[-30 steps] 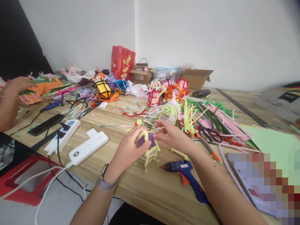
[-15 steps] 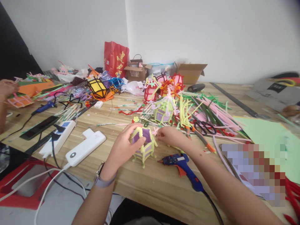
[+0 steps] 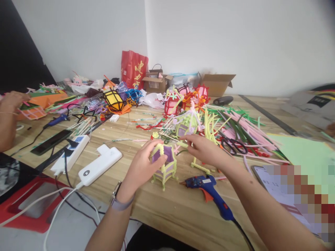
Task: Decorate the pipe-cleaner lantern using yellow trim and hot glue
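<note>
My left hand (image 3: 142,165) grips a small lantern (image 3: 165,165) made of yellow-green pipe cleaners with purple panels, standing on the wooden table (image 3: 167,209). My right hand (image 3: 205,150) hovers just right of the lantern's top, fingers pinched toward a thin stick; what it holds I cannot tell. A blue glue gun (image 3: 208,188) lies just in front of my right wrist. A short yellow pipe-cleaner piece (image 3: 200,166) lies under my right hand.
A heap of pipe cleaners (image 3: 235,129) with scissors (image 3: 232,145) fills the right. Finished lanterns (image 3: 183,101) stand behind. A white power bank (image 3: 101,165) and power strip (image 3: 70,155) lie left. Another person's hand (image 3: 12,101) works at far left. Green paper (image 3: 309,153) lies right.
My right hand has risen from the tabletop beside the lantern up to its top. My left hand keeps its hold on the lantern. The camera shifted slightly.
</note>
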`<state>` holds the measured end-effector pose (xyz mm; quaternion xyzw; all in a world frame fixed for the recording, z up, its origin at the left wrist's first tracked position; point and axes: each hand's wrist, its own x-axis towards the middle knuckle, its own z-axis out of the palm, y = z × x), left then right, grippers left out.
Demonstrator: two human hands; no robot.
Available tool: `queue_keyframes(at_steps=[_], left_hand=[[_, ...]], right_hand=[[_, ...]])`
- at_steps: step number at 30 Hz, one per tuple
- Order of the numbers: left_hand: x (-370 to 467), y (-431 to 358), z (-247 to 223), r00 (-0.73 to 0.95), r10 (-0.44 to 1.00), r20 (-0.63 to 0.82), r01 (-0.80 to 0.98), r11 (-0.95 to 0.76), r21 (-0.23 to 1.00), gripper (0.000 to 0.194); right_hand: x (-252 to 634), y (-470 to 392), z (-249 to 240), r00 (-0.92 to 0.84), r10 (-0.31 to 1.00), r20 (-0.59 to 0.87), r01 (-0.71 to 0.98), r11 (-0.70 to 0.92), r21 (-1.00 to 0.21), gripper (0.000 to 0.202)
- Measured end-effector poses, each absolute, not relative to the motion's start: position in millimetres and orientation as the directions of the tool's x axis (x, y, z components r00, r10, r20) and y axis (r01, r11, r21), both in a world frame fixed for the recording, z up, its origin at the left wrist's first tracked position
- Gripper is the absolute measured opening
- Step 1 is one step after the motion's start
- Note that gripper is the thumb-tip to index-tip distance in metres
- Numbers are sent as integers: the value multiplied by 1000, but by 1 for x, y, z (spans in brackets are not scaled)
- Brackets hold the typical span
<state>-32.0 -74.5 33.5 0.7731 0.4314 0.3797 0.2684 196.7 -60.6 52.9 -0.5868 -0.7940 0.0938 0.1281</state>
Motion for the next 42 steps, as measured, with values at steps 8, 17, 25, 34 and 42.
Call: queue_keyframes(at_steps=[8, 17, 25, 34, 42], left_hand=[[-31, -75, 34, 347, 872, 347, 471, -481, 739, 36], [-29, -75, 35, 344, 873, 345, 469, -478, 743, 36], [-28, -76, 35, 352, 869, 348, 468, -485, 738, 36], [-28, -75, 35, 361, 861, 358, 465, -499, 731, 36], [-28, -75, 34, 359, 858, 367, 468, -506, 724, 36]], right_hand=[[179, -75, 61, -413, 851, 323, 691, 524, -497, 17], [161, -71, 55, -453, 807, 379, 601, 590, -539, 13], [159, -72, 58, -494, 780, 383, 558, 623, -548, 14], [158, -73, 59, -495, 765, 412, 548, 643, -535, 14], [158, -74, 58, -502, 742, 443, 556, 670, -492, 14]])
